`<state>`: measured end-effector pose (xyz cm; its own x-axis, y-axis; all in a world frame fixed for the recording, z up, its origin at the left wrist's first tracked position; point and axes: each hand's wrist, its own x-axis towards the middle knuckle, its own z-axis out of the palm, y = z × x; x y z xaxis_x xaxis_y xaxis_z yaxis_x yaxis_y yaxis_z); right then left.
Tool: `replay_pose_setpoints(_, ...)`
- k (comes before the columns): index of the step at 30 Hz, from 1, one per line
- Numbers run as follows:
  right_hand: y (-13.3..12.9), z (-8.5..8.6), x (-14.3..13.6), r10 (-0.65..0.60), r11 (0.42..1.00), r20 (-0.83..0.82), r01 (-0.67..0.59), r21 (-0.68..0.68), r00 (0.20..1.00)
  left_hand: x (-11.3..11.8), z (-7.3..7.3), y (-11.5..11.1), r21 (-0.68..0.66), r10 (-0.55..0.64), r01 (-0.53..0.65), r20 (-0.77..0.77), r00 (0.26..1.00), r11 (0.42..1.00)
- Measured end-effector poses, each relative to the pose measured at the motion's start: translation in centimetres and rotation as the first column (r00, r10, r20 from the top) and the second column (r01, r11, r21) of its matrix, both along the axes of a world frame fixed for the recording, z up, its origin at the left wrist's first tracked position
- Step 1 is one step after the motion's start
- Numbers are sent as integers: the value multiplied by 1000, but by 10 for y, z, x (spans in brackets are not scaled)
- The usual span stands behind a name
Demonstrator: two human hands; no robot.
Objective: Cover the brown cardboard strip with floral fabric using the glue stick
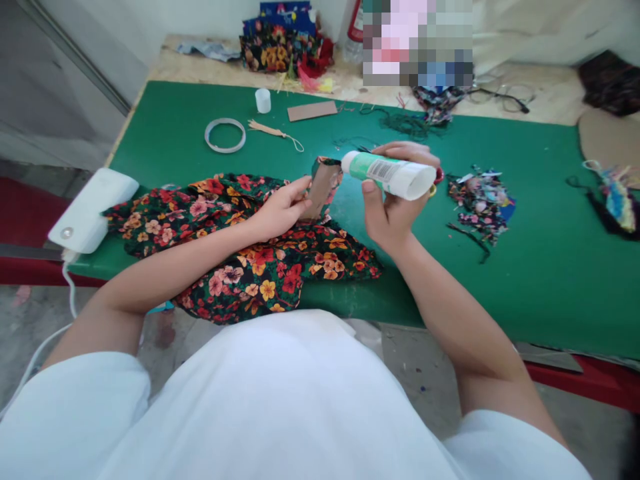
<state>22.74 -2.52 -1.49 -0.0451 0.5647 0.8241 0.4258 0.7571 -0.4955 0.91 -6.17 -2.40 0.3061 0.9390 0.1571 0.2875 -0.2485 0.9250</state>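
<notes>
My left hand (285, 210) grips a strip of brown cardboard (320, 192) with floral fabric folded over its top and right edge. In my right hand (395, 207) is a white and green glue stick (390, 172), tilted so its tip meets the fabric-covered edge of the cardboard or sits very close to it. Dark floral fabric (250, 267) with red, pink and orange flowers spreads beneath my left hand and forearm, over the table's near edge. A small white cap (263, 101) stands farther back on the green table mat (550, 280).
A white device with a cord (95, 210) sits at the left edge. Behind lie a tape ring (225, 135), a tan tassel (273, 130) and another cardboard strip (313, 111). Fabric scraps (483, 200) are piled right; eyeglasses (500, 100) and folded floral pieces (283, 43) lie at the back.
</notes>
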Motion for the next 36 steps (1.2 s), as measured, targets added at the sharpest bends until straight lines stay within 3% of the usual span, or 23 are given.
replay_pose_setpoints(4, -4, 9, 2, -7, 1000, 89, 5, 21, 996, 0, 4, -2, 29, 12, -9, -107, 994, 1000)
replay_pose_setpoints(8, -5, 7, 7, -83, 989, 126, 98, -115, 989, 1, 5, -6, 65, 30, -20, -165, 986, 998)
replay_pose_setpoints(12, 1, 0, 12, -122, 970, 61, 132, -206, 991, 1, 4, -6, 21, 33, -30, -149, 988, 999)
replay_pose_setpoints(16, 2, 1, 8, -125, 988, -12, 124, -89, 992, 1, 6, -4, -17, 25, -28, -162, 986, 999)
replay_pose_setpoints(19, -2, 3, 3, -22, 1000, -50, 22, 2, 999, 2, 8, -4, 3, 20, -20, -174, 984, 1000)
replay_pose_setpoints(22, -4, 4, 0, 112, 994, -1, -112, -14, 994, 1, 8, -3, 13, 9, -6, -168, 986, 1000)
replay_pose_setpoints(24, -3, 4, 0, 164, 984, 42, -166, 62, 986, 1, 7, -2, 9, -11, 12, -148, 989, 1000)
replay_pose_setpoints(27, -2, 3, 3, 89, 983, 84, -101, 153, 992, -1, 3, 0, -39, -42, 38, -114, 993, 999)
replay_pose_setpoints(32, 0, 4, 9, -146, 988, 104, 150, -32, 984, -4, -5, 3, -60, -41, 39, -33, 999, 997)
replay_pose_setpoints(34, 1, 6, 8, -159, 987, 64, 158, 21, 985, -5, -9, 4, -91, -58, 60, 23, 998, 994)
replay_pose_setpoints(36, 1, 8, 6, -91, 986, 16, 88, 140, 996, -6, -12, 5, -110, -64, 70, 57, 996, 991)
